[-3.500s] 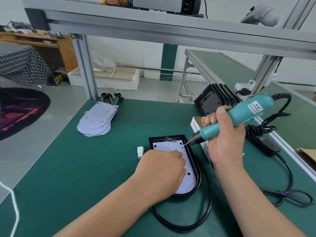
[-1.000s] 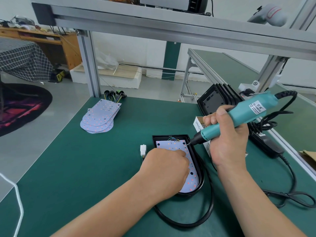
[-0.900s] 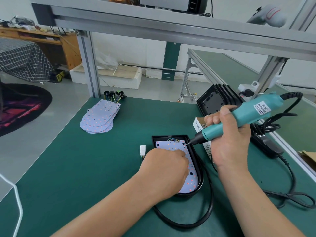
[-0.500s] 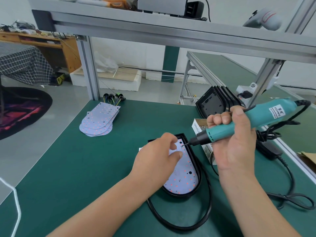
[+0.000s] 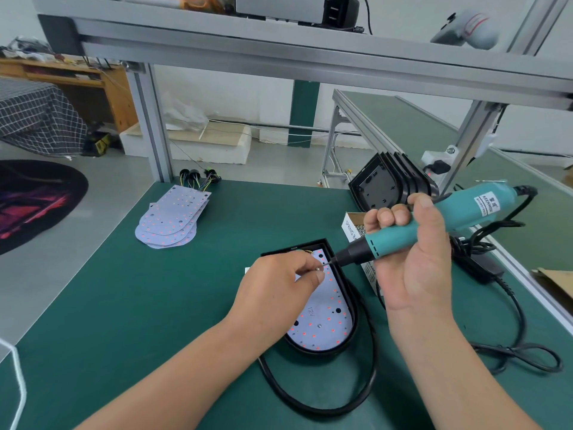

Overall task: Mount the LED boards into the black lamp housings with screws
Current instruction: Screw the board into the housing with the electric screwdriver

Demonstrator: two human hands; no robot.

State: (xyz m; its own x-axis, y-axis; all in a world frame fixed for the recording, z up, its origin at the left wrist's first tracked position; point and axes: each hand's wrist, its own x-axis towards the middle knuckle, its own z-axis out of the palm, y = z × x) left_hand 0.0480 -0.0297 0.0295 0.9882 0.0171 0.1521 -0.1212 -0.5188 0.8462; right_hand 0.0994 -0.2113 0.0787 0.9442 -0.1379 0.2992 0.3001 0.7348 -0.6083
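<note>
1. My left hand (image 5: pixel 279 290) pinches a tiny silver screw (image 5: pixel 318 269) at the bit of the teal electric screwdriver (image 5: pixel 434 225); the screw is barely discernible.
2. My right hand (image 5: pixel 412 259) is wrapped tight around that screwdriver.
3. The white LED board (image 5: pixel 325 318) sits inside the black lamp housing (image 5: pixel 355 318), near the green worktop's (image 5: pixel 155 305) right edge; my left hand hides its left half.
4. Spare boards (image 5: pixel 170 221) are stacked towards the far-left corner.

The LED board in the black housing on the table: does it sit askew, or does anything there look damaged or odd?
Nothing stands out. The LED board lies flat inside the black housing, following its rounded rim. The left hand pinches a small screw at the tip of the electric screwdriver, gripped by the right hand.
</note>
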